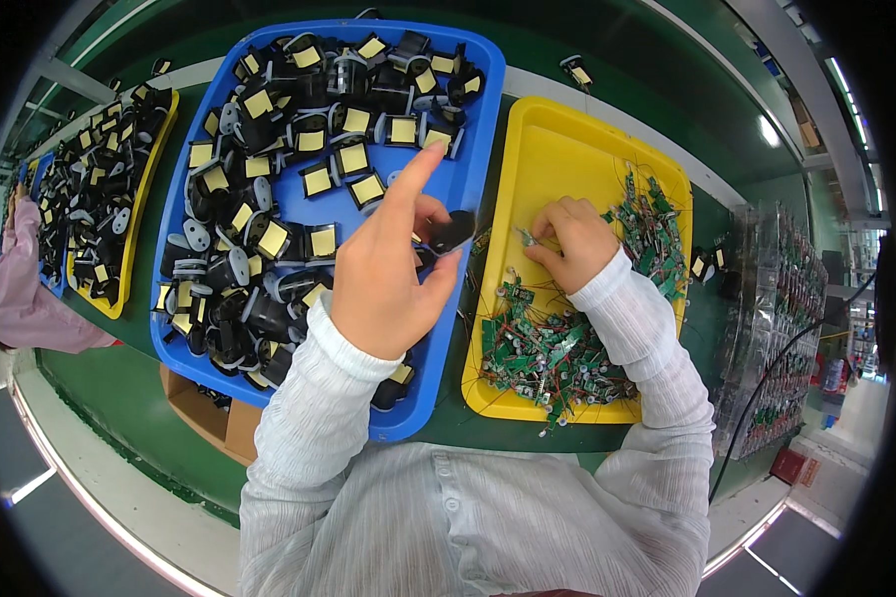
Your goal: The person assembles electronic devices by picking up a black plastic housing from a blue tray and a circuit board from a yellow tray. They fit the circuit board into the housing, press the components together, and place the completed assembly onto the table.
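Observation:
My left hand (380,279) is over the right side of a blue tray (400,426). Its index finger points up while thumb and other fingers grip a black plastic housing (455,232) with a rounded end. Many similar black housings (269,313) with pale yellow pads and grey end pieces fill that tray. Over a yellow tray (558,139), my right hand (579,239) is closed in a pinch on a small circuit board (525,237), mostly hidden by the fingers. Below and beside it lie heaps of green circuit boards (543,348) with thin wires.
Stacked clear plastic trays (767,318) holding green boards stand at the right, with a black cable (767,393) in front. On the left are another yellow tray (166,164) of housings and a co-worker's pink sleeve (45,284). A cardboard box (241,430) sits below the blue tray.

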A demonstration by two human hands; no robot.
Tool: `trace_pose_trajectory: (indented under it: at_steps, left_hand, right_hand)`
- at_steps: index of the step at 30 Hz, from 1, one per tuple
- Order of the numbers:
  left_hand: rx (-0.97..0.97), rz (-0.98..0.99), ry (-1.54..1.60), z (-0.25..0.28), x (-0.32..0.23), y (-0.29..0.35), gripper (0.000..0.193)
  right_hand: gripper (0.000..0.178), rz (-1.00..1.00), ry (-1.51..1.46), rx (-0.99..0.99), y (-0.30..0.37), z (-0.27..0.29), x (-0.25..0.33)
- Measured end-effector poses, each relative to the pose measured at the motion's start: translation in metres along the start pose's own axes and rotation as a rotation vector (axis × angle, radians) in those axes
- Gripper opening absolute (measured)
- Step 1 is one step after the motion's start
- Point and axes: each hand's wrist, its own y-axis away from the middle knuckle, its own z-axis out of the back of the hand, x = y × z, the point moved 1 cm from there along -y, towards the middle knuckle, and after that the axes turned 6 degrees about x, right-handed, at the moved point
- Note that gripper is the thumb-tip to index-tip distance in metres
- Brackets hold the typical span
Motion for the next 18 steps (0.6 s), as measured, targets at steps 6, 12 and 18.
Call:
trace_pose_trajectory:
  at_steps: [6, 12, 18]
  left_hand:
    - [0.113, 0.006, -0.044, 0.002, -0.001, 0.003, 0.066]
    - [0.279, -0.044, 0.069, 0.001, -0.011, 0.004, 0.071]
    - [0.396, 0.116, 0.464, -0.012, -0.011, 0.014, 0.062]
  right_hand:
    - [0.017, -0.263, -0.488, 0.077, 0.008, 0.032, 0.012]
    - [0.012, 0.069, -1.253, 0.023, 0.036, 0.043, 0.044]
    - [0.008, 0.130, -1.368, 0.054, 0.049, 0.031, 0.064]
